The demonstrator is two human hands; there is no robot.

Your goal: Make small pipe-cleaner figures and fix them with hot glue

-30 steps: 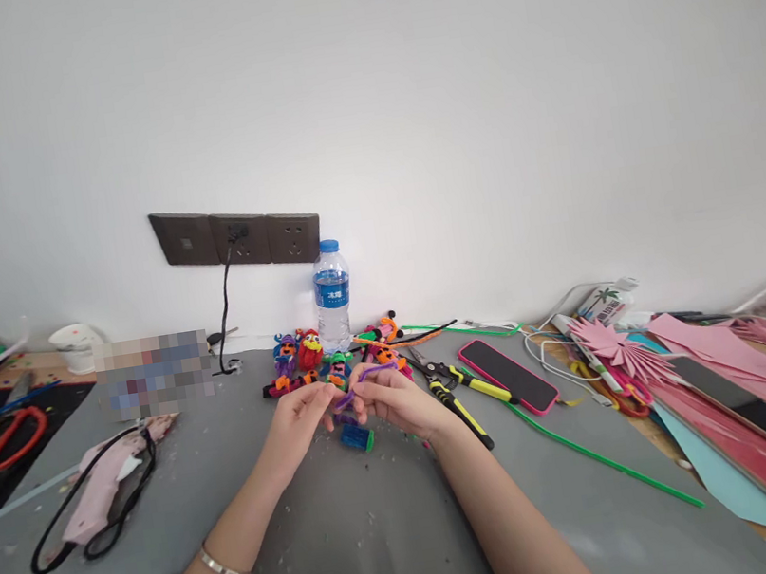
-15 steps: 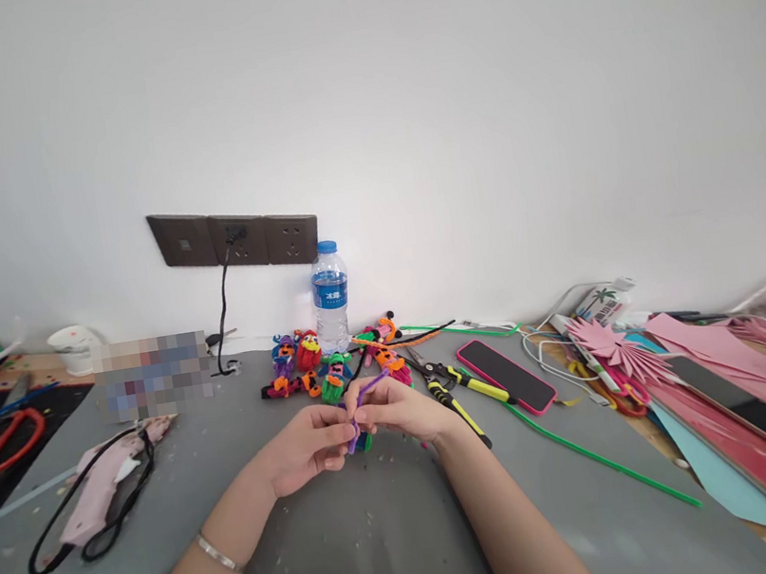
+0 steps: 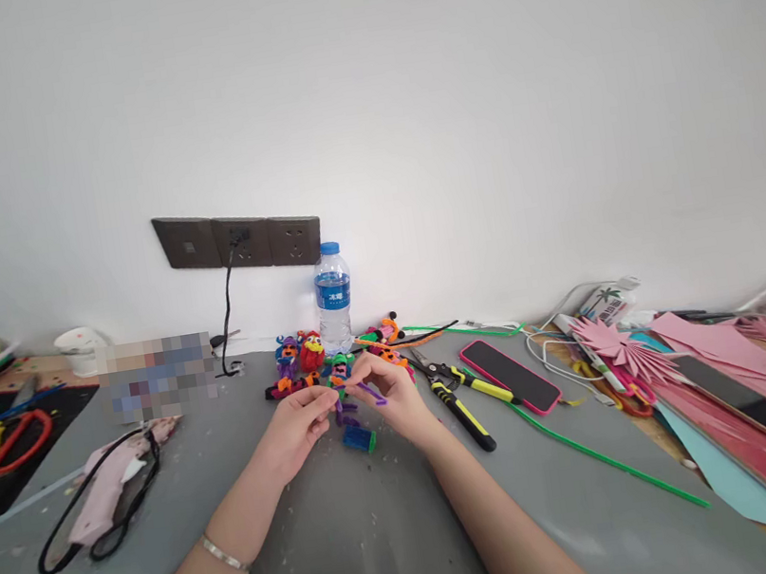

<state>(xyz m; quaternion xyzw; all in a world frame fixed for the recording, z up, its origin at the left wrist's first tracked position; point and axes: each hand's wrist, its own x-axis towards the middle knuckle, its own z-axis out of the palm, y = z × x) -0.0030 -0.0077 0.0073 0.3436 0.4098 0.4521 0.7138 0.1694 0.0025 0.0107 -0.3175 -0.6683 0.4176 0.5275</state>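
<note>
So the purple pipe cleaner (image 3: 372, 393) is right up at the fingertips, pinched between both hands. It's thin and fuzzy, kinda bent, with one bit curving across the right fingers and another purple bit poking out just under the left fingertips. Can't make out the exact shape where the fingers cover it.

Left hand (image 3: 299, 431) has its thumb and fingers squeezed together in a narrow pinch on it, and the right hand (image 3: 396, 400) has a narrow pinch too, thumb against fingertip. The two sets of tips are super close, but I can't tell if they actually touch.

Just below the fingertips there's a stubby blue roll (image 3: 358, 438), fuzzy looking, with a bright green end on the right side. Some purple curls sit between it and the fingers, and I can't tell if they're attached.

Right behind the fingers is a bunch of colorful little dolls (image 3: 311, 349), with a water bottle (image 3: 333, 294) standing upright behind those. Off to the right of the fingers are yellow and black pliers (image 3: 462, 412), then a phone (image 3: 510, 375) in a pink case, plus a long green pipe cleaner (image 3: 615, 461) trailing away. Well left of the fingers there's a pink glue gun (image 3: 101, 492) on the gray mat (image 3: 365, 549).
</note>
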